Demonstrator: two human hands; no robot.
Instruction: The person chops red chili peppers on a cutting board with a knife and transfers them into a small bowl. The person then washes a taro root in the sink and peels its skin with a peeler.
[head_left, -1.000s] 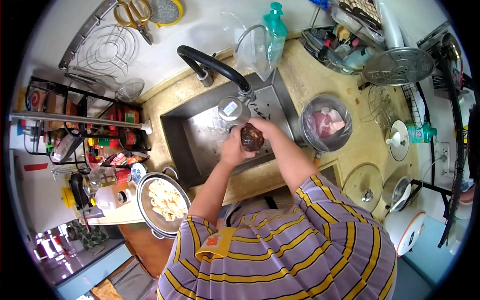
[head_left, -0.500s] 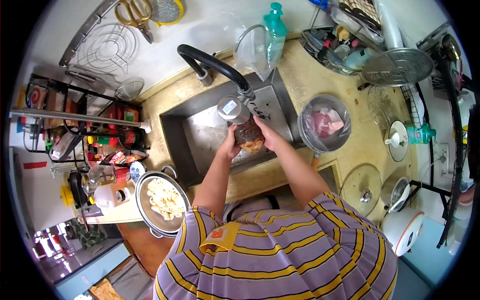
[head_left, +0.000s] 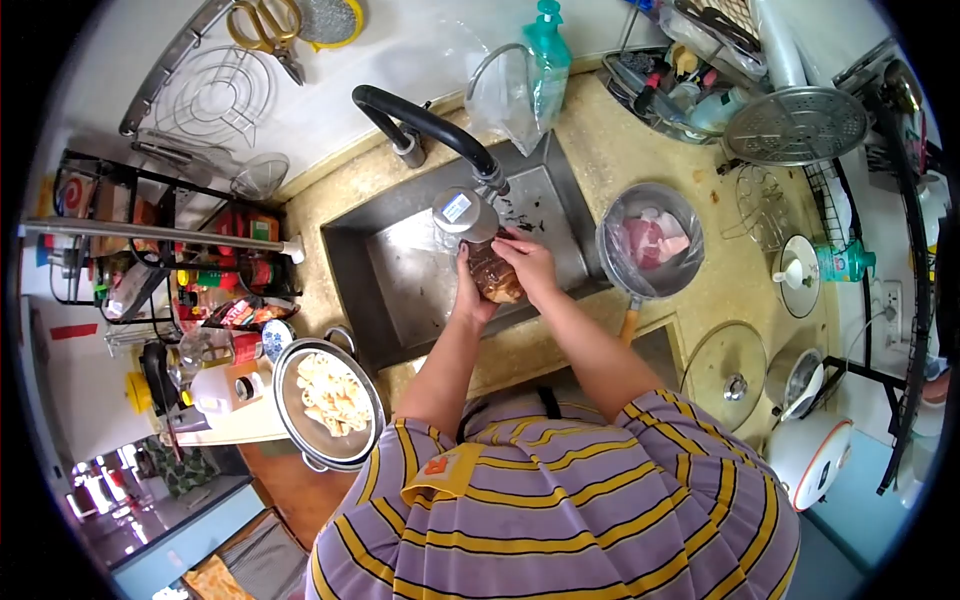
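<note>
A dark brown, wet-looking lump (head_left: 490,270) with a lighter tan end is held over the metal sink (head_left: 400,300). Its upper end is partly under the round head (head_left: 465,214) of the black faucet (head_left: 430,122). My left hand (head_left: 472,292) is wrapped round its left side and underside. My right hand (head_left: 530,264) lies on its upper right side, fingers bent over the surface. Small dark bits (head_left: 522,212) are scattered on the sink floor behind the hands.
Right of the sink stands a plastic-lined pot (head_left: 607,262) with pink meat (head_left: 652,240). A steel pot (head_left: 290,420) of pale pieces (head_left: 333,395) is at lower left. A green pump bottle (head_left: 548,65) is behind the sink; a glass lid (head_left: 720,380) lies at right.
The brown lump has turned from end-on to lengthwise, its tan end now towards me. My right hand has moved from its right side onto its top.
</note>
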